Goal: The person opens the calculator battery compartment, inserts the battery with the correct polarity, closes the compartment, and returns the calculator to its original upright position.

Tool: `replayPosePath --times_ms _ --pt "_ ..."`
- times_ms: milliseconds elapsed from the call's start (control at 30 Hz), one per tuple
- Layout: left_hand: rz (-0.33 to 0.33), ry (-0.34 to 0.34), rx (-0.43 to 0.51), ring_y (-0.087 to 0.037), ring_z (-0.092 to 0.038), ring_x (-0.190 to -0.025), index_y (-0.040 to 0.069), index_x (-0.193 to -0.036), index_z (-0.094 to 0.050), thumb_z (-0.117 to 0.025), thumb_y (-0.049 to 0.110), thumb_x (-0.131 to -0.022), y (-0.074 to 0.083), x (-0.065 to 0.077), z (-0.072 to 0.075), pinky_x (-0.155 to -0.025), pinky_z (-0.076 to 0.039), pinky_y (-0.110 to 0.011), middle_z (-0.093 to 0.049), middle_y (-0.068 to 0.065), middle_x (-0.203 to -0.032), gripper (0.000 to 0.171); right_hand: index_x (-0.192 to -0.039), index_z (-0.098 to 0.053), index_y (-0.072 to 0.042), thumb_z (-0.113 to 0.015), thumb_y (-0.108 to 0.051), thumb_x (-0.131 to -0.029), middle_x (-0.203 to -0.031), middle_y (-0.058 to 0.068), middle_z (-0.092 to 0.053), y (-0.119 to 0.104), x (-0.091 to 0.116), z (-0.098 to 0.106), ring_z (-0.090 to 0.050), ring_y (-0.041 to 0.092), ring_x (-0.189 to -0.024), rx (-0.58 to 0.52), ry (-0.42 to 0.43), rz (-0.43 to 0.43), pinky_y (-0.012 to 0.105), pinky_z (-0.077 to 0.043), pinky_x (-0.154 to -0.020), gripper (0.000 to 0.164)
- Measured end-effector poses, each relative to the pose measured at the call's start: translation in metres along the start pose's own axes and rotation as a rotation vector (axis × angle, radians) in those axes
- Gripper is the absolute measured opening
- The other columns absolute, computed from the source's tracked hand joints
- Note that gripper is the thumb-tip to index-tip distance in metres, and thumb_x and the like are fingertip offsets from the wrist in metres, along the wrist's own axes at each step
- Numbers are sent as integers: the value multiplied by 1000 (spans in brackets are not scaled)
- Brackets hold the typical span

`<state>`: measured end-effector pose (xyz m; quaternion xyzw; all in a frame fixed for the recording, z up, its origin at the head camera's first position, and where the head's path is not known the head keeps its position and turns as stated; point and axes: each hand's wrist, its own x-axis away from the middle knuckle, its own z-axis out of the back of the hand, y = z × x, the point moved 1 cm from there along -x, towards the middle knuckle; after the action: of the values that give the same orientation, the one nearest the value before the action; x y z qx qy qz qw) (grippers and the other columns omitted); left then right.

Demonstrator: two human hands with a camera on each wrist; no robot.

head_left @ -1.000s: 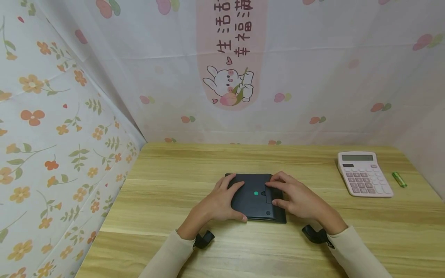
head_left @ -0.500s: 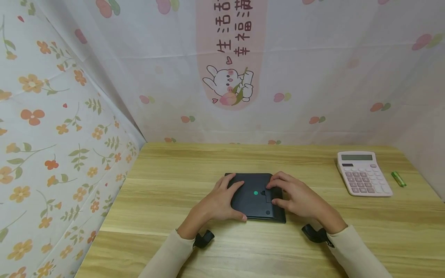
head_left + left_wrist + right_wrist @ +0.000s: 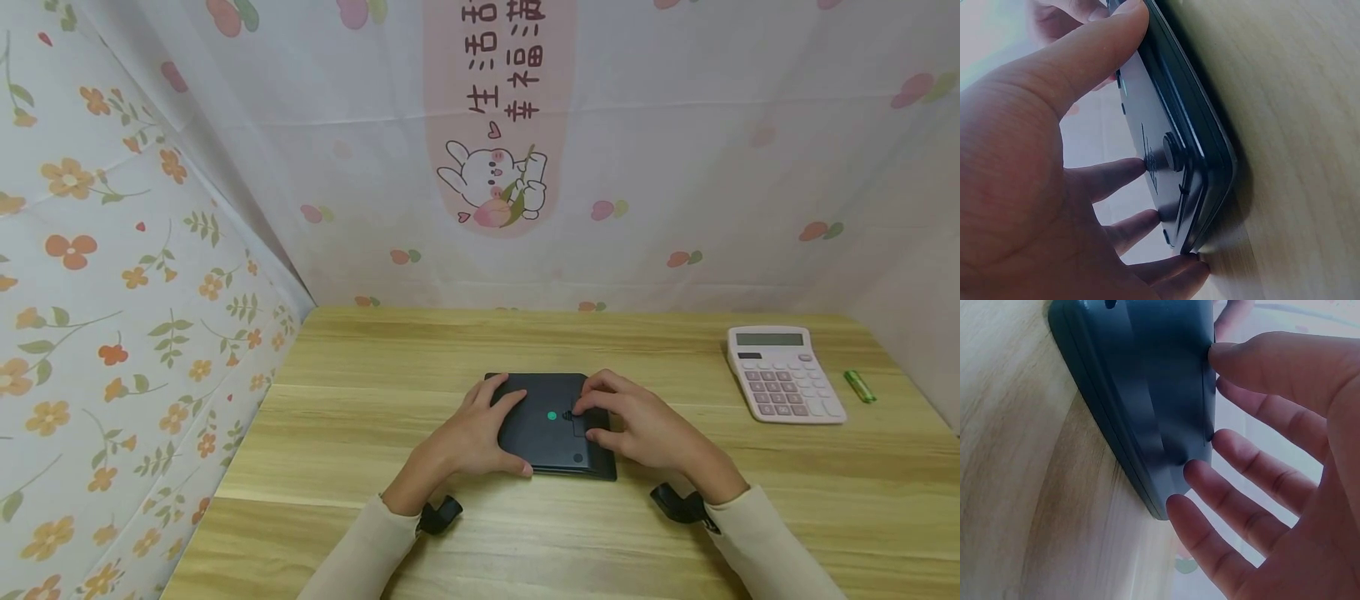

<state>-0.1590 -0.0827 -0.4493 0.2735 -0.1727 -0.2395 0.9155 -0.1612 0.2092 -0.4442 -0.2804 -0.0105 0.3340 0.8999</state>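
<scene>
A black calculator [image 3: 536, 446] lies back side up on the wooden table, with a small green sticker [image 3: 552, 415] and a battery cover [image 3: 581, 427] showing. My left hand [image 3: 471, 437] grips it from the left, thumb along the near edge and fingertips spread over the back and far edge. From the right, my right hand [image 3: 651, 429] touches the back, its index fingertip by the cover's ridged latch and its thumb at the cover's near end. In the right wrist view its other fingers [image 3: 1235, 509] reach along the calculator's side. The calculator's front is hidden.
A pink and white calculator [image 3: 783, 375] lies face up at the back right, with a green battery [image 3: 860, 387] beside it. A printed cloth [image 3: 360, 167] hangs behind the table [image 3: 360, 358], and a flowered one [image 3: 127, 333] on the left.
The right index fingertip has shifted slightly down and left toward the cover's latch. The left hand and the black calculator stay put.
</scene>
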Motion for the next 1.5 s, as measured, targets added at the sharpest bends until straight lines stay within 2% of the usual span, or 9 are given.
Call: replayPosePath --times_ms 600,1267,1500 --pt "-3 0 0 -44 -14 -166 17 -171 -42 -95 49 -84 -1 0 -1 -121 -39 -64 -15 -11 -181 106 -120 -79 -21 -85 -10 -97 -129 -3 -60 0 0 0 -62 20 -114 -4 -3 1 48 -56 -94 27" --pt "-11 -2 1 -44 -14 -166 17 -171 -42 -95 48 -85 -1 0 0 -120 -39 -64 -16 -12 -181 105 -120 -80 -20 -85 -9 -96 -130 -2 -61 -2 1 1 -62 22 -115 3 -3 0 50 -57 -95 26" --pt "6 -8 13 -42 -12 -167 19 -171 -41 -95 49 -85 -1 -1 0 -121 -39 -62 -14 -9 -182 106 -121 -80 -19 -85 -10 -97 -130 -1 -61 -1 0 1 -62 22 -116 11 -5 1 50 -57 -95 26"
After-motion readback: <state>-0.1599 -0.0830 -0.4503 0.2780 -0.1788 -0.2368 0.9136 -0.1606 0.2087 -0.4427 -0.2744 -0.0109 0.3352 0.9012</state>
